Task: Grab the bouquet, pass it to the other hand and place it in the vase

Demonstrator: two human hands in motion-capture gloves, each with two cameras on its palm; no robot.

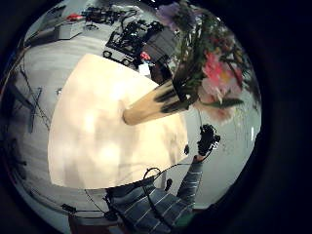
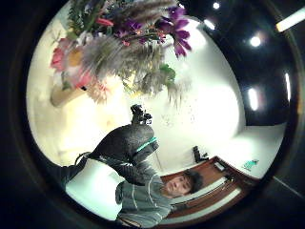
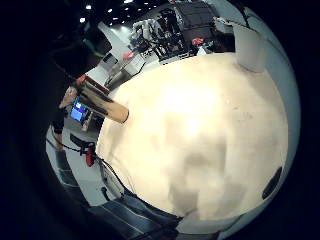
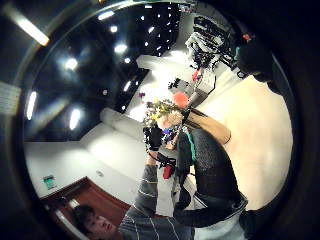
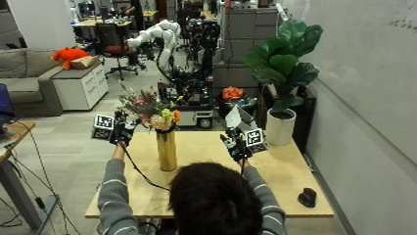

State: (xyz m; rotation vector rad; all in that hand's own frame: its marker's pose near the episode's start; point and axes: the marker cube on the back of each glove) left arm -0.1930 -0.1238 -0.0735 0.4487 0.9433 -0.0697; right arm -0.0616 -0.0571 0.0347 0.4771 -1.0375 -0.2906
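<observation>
One bouquet (image 5: 151, 111), one vase (image 5: 167, 150)

bouquet (image 5: 151, 110) in vase (image 5: 167, 150), vase on table (image 5: 273, 169), between both hands

Robotics lab or research office. White robot arm (image 5: 156, 34) on an equipment cart (image 5: 189, 93) just behind the wooden surface (image 5: 273, 166); office chair (image 5: 116, 49) and desks further behind it; grey sofa (image 5: 19, 83), white cabinet (image 5: 78, 85), whiteboard wall (image 5: 365, 73), potted plant (image 5: 283, 73) beside the surface.
</observation>
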